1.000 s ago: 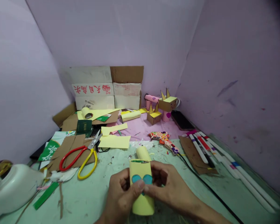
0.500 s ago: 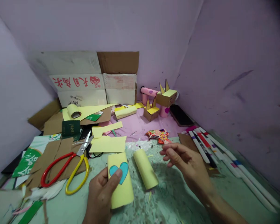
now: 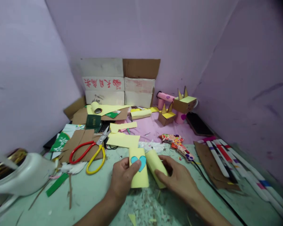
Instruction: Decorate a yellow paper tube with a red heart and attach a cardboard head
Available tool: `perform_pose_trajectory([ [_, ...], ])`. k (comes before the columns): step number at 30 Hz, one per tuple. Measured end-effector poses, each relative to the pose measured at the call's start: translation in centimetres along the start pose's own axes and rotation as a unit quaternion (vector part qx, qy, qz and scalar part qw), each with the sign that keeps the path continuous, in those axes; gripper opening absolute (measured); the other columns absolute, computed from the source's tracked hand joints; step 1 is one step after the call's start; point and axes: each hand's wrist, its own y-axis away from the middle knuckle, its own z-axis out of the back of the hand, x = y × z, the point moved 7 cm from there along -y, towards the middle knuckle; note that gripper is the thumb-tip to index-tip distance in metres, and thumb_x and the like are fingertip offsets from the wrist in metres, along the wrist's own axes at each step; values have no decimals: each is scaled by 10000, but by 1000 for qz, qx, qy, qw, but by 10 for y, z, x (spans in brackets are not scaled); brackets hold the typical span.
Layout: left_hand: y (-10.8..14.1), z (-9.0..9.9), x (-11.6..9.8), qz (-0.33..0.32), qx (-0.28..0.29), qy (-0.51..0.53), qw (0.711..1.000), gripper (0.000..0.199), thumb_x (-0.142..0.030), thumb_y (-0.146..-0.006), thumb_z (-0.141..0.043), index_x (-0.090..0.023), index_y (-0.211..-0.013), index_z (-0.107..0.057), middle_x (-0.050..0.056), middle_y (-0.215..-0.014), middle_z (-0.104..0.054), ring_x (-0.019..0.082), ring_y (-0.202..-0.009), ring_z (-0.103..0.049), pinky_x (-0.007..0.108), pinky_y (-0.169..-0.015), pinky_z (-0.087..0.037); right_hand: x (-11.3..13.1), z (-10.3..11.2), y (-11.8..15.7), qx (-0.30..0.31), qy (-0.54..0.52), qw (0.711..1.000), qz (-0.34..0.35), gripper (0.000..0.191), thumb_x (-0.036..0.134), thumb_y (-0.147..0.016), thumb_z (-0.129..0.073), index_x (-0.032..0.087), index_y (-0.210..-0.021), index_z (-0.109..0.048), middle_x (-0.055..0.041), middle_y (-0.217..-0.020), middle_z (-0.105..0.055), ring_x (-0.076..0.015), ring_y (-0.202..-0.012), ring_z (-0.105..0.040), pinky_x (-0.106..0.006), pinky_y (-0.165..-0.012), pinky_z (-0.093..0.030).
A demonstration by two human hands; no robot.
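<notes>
My left hand (image 3: 122,177) is closed on a pale yellow paper tube (image 3: 140,181), its thumb lying over the blue heart (image 3: 143,160) on the front. Just to the right, a second, plain yellow paper tube (image 3: 155,164) leans at a slant. Around its right side my right hand (image 3: 178,175) is wrapped, thumb in front and fingers behind. The two tubes are side by side, close together near the top. Beyond my right hand lies a flower-patterned glue gun (image 3: 176,144) with a black cord.
Scissors (image 3: 99,146) with red and yellow handles lie left on cardboard. Yellow paper pieces (image 3: 124,140) sit behind the tubes. Markers (image 3: 240,169) line the right side beside a phone (image 3: 200,124). Cardboard animal figures (image 3: 185,103) stand at the back. A white pot (image 3: 35,172) is at left.
My right hand has moved left and down from open air and taken hold of the plain tube. The view has swung left, bringing the white pot in; the glue gun's handle is now uncovered.
</notes>
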Motion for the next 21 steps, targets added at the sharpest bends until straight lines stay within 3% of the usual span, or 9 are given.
perform_pose_trajectory([
  [3, -1, 2, 0, -15, 5, 19, 1000, 404, -494, -589, -780, -128, -662, -623, 14, -568, -590, 117, -496, -494, 229, -462, -387, -6, 10, -6, 13, -154, 987, -37, 488, 353, -613, -646, 142, -1052, -643, -124, -930, -756, -305, -855, -701, -396, -738, -533],
  [6, -1, 5, 1, -28, 7, 30, 999, 386, -483, -616, -763, -140, -615, -587, -10, -537, -530, 96, -480, -435, 219, -452, -336, 6, 23, -11, -18, -221, 975, -15, 422, 354, -628, -675, 164, -1005, -666, -102, -910, -753, -289, -838, -698, -373, -695, -539],
  [11, -4, 6, 3, -36, 24, 58, 997, 353, -463, -630, -738, -142, -652, -592, -2, -581, -527, 111, -533, -434, 237, -499, -350, 44, 18, -47, -11, -143, 986, 85, 303, 287, -692, -633, 134, -949, -686, -84, -870, -752, -264, -801, -686, -377, -741, -540],
  [16, -10, 10, 2, -38, 8, 62, 997, 353, -467, -622, -728, -161, -616, -552, -18, -570, -476, 108, -532, -394, 237, -495, -317, 58, 13, -131, -83, -62, 991, 88, 325, 150, -766, -649, 78, -1082, -619, -112, -1012, -703, -256, -914, -663, -369, -801, -529],
  [19, -12, 10, 0, -46, 7, 50, 998, 366, -474, -612, -737, -162, -596, -545, -22, -560, -453, 108, -532, -375, 238, -494, -303, 56, 5, -166, -92, -6, 993, 76, 279, 251, -904, -626, 138, -1158, -600, -87, -1144, -648, -229, -964, -651, -414, -819, -544],
  [21, -11, 10, -1, -49, 8, 48, 998, 373, -480, -604, -744, -160, -594, -553, -21, -556, -458, 111, -532, -381, 239, -496, -307, 53, 0, -175, -90, 26, 993, 65, 290, 297, -935, -597, 161, -1191, -590, -79, -1190, -625, -229, -982, -648, -427, -817, -552],
])
